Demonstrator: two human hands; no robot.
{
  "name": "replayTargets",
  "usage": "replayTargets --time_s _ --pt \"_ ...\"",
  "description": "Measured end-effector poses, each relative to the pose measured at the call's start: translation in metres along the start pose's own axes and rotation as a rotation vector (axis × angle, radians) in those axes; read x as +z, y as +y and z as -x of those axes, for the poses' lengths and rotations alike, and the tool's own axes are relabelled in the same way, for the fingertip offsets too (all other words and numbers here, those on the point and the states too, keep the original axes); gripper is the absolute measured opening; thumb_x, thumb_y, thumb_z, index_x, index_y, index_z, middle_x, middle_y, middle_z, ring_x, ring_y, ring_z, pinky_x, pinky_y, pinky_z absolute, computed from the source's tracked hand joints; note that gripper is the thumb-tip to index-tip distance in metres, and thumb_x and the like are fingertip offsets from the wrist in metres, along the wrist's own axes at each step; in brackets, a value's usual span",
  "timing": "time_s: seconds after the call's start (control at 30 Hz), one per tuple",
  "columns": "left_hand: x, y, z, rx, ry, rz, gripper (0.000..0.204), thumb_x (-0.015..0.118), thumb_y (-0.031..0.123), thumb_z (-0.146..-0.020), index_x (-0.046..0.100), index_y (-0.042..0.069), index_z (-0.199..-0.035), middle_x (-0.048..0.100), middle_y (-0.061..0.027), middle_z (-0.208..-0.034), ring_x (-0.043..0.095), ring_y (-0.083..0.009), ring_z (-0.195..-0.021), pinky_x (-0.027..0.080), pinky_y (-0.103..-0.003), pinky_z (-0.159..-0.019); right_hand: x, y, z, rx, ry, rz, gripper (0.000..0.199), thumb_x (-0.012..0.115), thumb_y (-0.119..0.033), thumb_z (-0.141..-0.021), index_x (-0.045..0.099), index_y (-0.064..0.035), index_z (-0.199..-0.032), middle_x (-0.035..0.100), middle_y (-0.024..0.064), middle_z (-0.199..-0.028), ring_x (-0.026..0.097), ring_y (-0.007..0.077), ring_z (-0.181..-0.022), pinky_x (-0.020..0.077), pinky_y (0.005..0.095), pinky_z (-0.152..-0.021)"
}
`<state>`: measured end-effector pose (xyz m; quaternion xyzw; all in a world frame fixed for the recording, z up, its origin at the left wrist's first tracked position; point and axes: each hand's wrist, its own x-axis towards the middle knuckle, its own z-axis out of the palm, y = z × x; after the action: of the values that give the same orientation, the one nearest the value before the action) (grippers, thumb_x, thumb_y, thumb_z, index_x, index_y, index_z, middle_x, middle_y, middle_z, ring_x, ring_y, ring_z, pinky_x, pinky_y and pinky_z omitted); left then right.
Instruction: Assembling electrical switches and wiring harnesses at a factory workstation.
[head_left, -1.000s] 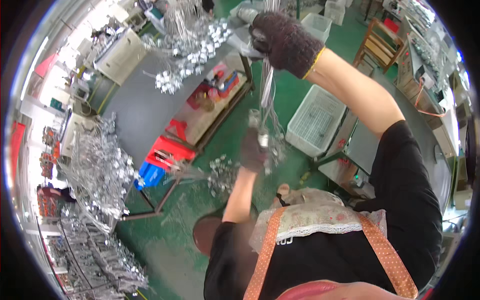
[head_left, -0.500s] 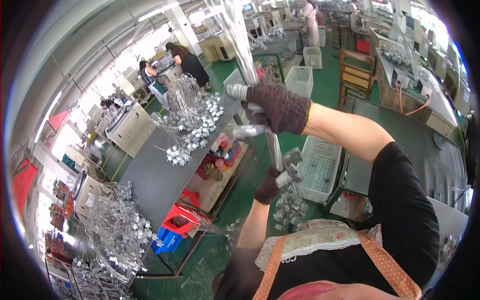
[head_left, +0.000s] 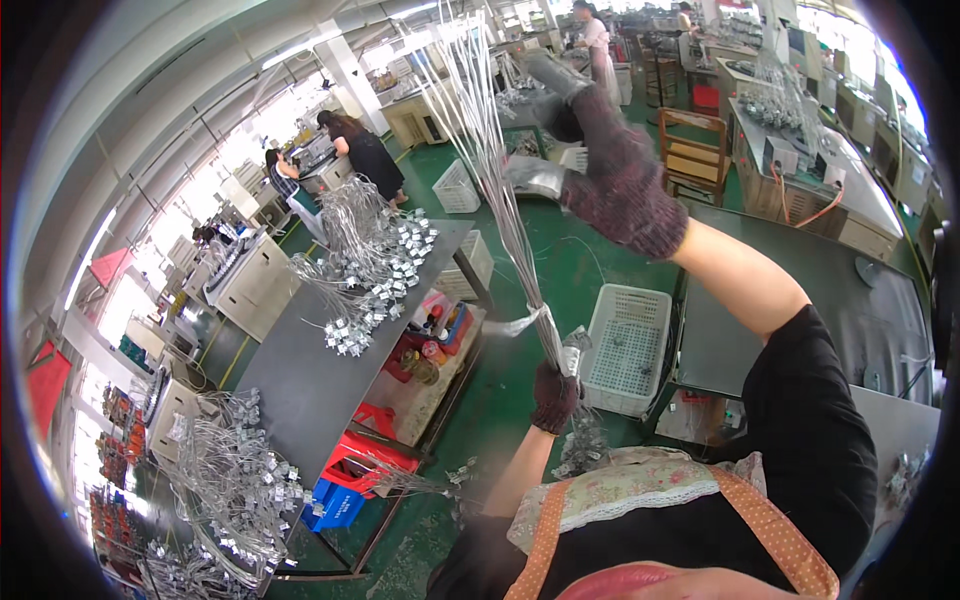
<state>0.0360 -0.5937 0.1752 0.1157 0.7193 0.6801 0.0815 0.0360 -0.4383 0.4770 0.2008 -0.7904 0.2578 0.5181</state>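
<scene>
My left hand [head_left: 553, 398], in a dark maroon knitted glove with grey wrapping on the fingers, is closed round the lower part of a bundle of thin silvery wires [head_left: 513, 240]. The wires stand up and fan out at the top. A pale, translucent strip [head_left: 515, 325] circles the bundle just above that hand, one end sticking out to the left. Metal-coloured connectors [head_left: 582, 445] hang below it, partly hidden by my apron. My right hand [head_left: 625, 175], gloved alike, is open to the right of the wires, thumb and fingers spread; its wrapped thumb tip is close beside the bundle.
Piles of wires with connectors [head_left: 370, 270] lie on the dark table [head_left: 300, 345] at left. Red and blue bins [head_left: 335, 503] sit beneath it. A white plastic basket [head_left: 628, 350] is on the floor, right of the bundle. Beyond stand a wooden chair [head_left: 694, 155] and several people.
My right hand has let go of the wires and moved up and right, its fingers opening. The upper wires now spread apart. My left hand still grips the bundle, slightly lower.
</scene>
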Motion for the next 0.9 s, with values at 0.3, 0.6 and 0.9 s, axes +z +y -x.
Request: replayTargets --time_s 0.3,0.6,0.9 --pt "-0.004 -0.061 -0.002 0.517 0.134 -0.581 0.029 0.057 0.026 -0.092 0.063 0.001 -0.104 0.067 -0.0095 -0.079 0.063 -0.0205 -0.073 0.049 -0.035 -0.065 -0.023 0.009 -0.002 -0.206 -0.254 0.210 0.060 0.071 -0.023 -0.075 0.049 -0.0064 -0.128 0.062 0.0138 -0.099 0.063 0.0341 -0.086 0.0507 0.0454 -0.074" --pt "-0.002 -0.028 0.006 0.496 0.096 -0.229 0.025 0.057 0.019 -0.088 0.059 0.000 -0.104 0.062 -0.0200 -0.095 0.058 -0.0362 -0.087 0.046 -0.044 -0.076 -0.049 -0.011 -0.020 -0.513 -0.433 0.135 0.032 0.066 -0.012 -0.082 0.060 -0.0069 -0.113 0.067 0.0116 -0.084 0.066 0.0283 -0.075 0.0523 0.0390 -0.067" --pt "-0.010 -0.013 0.014 0.348 0.108 -0.535 0.019 0.056 0.020 -0.091 0.058 0.001 -0.091 0.059 -0.0216 -0.074 0.057 -0.0396 -0.065 0.042 -0.048 -0.057 -0.031 -0.009 0.011 0.495 -0.719 -0.663 0.029 0.056 -0.031 -0.094 0.062 -0.0046 -0.105 0.064 0.0087 -0.077 0.064 0.0154 -0.062 0.0537 0.0290 -0.054"
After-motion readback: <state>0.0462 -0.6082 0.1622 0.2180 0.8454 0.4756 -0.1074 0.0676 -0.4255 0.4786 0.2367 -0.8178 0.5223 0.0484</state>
